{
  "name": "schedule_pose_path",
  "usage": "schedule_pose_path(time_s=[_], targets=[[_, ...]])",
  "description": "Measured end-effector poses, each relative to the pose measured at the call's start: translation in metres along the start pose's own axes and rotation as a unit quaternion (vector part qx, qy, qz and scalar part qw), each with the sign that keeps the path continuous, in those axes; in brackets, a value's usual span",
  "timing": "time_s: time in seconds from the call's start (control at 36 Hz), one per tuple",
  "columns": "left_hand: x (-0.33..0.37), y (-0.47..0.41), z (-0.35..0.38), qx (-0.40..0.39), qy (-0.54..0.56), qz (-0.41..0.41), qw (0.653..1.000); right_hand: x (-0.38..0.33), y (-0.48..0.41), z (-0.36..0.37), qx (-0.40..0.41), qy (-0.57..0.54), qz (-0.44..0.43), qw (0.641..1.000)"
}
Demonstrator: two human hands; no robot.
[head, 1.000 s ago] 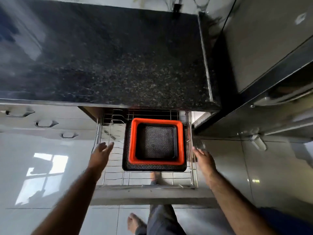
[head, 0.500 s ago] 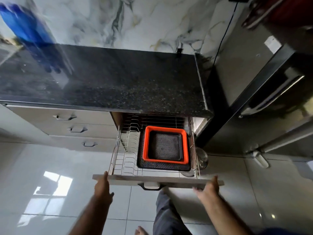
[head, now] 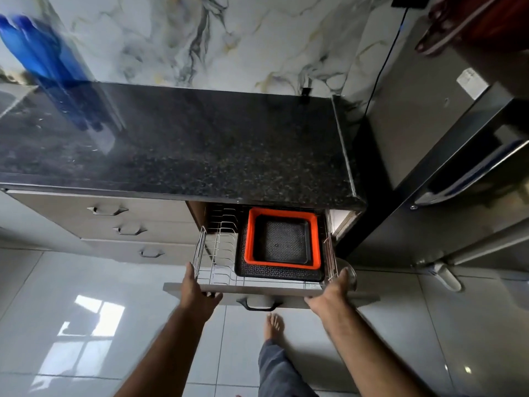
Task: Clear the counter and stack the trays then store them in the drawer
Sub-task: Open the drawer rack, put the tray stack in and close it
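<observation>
A stack of trays lies in the wire-rack drawer (head: 213, 253) under the counter: a small black tray (head: 282, 242) nested in an orange tray (head: 316, 239), both on a larger black tray (head: 274, 274). The drawer is partly slid in, its back under the black granite counter (head: 200, 150). My left hand (head: 197, 293) grips the left part of the drawer's front panel (head: 292, 296). My right hand (head: 332, 293) grips its right part. The drawer's black handle (head: 259, 304) sits between my hands.
Three shut drawers (head: 128, 229) are to the left of the open one. A grey fridge (head: 446, 156) stands right of the counter. A blue object (head: 43, 58) stands at the counter's far left, blurred. My bare foot (head: 273, 325) is on the glossy tiled floor.
My hands left the drawer's wire sides and took hold of its front panel. The drawer has slid further in under the counter. The camera tilted up toward the wall.
</observation>
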State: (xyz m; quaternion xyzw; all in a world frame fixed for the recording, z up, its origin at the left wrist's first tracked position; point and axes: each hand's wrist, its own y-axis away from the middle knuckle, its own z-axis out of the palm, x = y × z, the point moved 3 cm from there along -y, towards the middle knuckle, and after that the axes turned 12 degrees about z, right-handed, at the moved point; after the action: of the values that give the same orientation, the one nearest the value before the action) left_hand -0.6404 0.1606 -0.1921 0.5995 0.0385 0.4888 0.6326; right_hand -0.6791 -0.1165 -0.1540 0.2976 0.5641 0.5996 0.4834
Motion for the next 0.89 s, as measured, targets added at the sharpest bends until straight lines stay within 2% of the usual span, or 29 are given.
schedule_pose_path(time_s=[0.14, 0.31, 0.44, 0.67, 0.89], targets=[[0.008, -0.031, 0.036, 0.001, 0.029, 0.025, 0.999, -0.027, -0.016, 0.038, 0.005, -0.02, -0.019, 1.0], [0.019, -0.063, 0.091, -0.059, 0.012, 0.054, 0.997, -0.062, -0.049, 0.081, 0.002, -0.058, 0.0, 0.998], [0.032, -0.085, 0.131, -0.073, 0.019, 0.066, 0.995, -0.089, -0.068, 0.112, -0.032, -0.037, 0.003, 0.999], [0.056, -0.105, 0.18, -0.084, 0.013, 0.064, 0.994, -0.112, -0.083, 0.162, -0.04, -0.004, -0.033, 0.999], [0.066, -0.091, 0.204, -0.097, -0.118, 0.081, 0.985, -0.131, -0.073, 0.183, -0.05, 0.06, -0.015, 0.997]])
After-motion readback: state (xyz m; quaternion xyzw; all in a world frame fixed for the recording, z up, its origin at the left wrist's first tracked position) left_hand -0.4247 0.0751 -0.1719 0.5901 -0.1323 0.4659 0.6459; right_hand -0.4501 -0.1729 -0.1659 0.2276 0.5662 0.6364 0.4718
